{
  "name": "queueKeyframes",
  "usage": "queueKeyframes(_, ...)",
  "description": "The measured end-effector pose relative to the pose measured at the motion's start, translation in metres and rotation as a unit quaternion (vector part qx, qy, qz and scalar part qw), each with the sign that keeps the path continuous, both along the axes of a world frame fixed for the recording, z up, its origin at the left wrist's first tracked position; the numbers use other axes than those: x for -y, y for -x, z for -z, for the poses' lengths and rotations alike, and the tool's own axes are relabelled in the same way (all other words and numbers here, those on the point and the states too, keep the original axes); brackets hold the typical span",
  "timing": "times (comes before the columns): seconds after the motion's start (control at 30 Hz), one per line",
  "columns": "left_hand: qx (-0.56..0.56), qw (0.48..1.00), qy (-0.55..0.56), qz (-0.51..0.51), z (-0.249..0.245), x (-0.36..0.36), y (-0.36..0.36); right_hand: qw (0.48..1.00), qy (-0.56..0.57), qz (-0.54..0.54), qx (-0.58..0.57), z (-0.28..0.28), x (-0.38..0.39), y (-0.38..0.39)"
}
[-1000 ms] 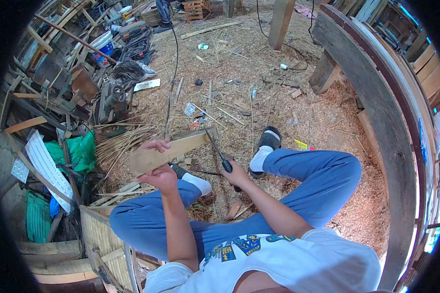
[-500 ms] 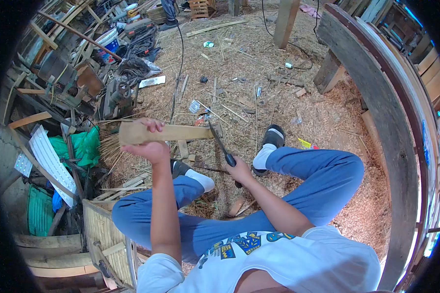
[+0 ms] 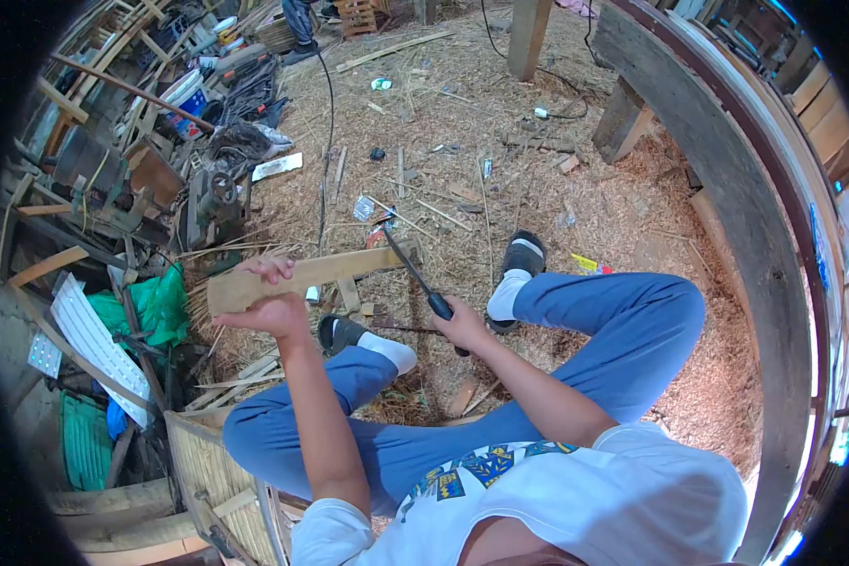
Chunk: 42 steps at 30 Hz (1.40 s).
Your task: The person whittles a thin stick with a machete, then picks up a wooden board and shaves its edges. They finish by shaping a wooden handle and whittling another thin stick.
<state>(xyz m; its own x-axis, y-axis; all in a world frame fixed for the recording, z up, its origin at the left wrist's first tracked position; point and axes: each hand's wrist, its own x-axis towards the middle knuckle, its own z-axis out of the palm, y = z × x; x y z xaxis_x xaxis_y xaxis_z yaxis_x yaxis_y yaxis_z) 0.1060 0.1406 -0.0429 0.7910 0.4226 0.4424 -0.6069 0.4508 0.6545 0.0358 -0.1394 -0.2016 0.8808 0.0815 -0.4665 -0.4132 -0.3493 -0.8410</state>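
My left hand (image 3: 272,300) holds a pale wooden piece (image 3: 325,269) near its wide left end, palm beneath and fingertips over its top edge. The piece narrows towards the right, where its tip lies beside a dark blade (image 3: 406,257). The blade's black handle (image 3: 440,306) is in my right hand (image 3: 462,325), fingers wrapped round it. The blade points up and to the left, crossing near the narrow end of the wood. Whether its edge touches the wood cannot be made out.
Wood shavings cover the ground (image 3: 443,160) around my sandalled feet. A long plank (image 3: 726,160) curves along the right. Tools, scrap wood and a green sheet (image 3: 160,307) crowd the left. A black cable (image 3: 330,141) runs ahead. Another person's leg (image 3: 299,24) is at the top.
The wide end of the wooden piece has moved left and down with my left hand, so the piece is more tilted. The whole view has shifted slightly.
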Motion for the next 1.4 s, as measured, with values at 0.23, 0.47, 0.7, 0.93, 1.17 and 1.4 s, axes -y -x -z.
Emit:
queueKeyframes(0.23, -0.003, 0.999, 0.039, -0.018, 0.014, -0.033, 0.001, 0.996, -0.090, -0.010, -0.013, 0.042, -0.004, 0.003)
queueKeyframes(0.47, -0.087, 0.996, 0.015, -0.004, 0.007, -0.047, -0.006, 0.981, -0.167, 0.008, -0.102, 0.002, -0.006, -0.011)
queueKeyframes(0.7, -0.052, 0.997, 0.065, 0.003, 0.018, -0.061, 0.000, 0.974, -0.222, 0.051, 0.001, -0.024, -0.033, -0.048)
queueKeyframes(0.93, -0.063, 0.995, 0.076, 0.001, 0.027, -0.072, -0.003, 0.995, -0.053, 0.057, 0.070, 0.065, -0.044, -0.050)
queueKeyframes(1.17, -0.080, 0.995, 0.052, 0.015, 0.035, -0.083, -0.010, 0.997, 0.030, 0.055, 0.043, 0.074, -0.036, -0.038)
queueKeyframes(1.4, -0.094, 0.993, 0.060, -0.041, 0.029, -0.082, -0.015, 0.995, 0.009, 0.102, -0.018, 0.064, -0.048, -0.045)
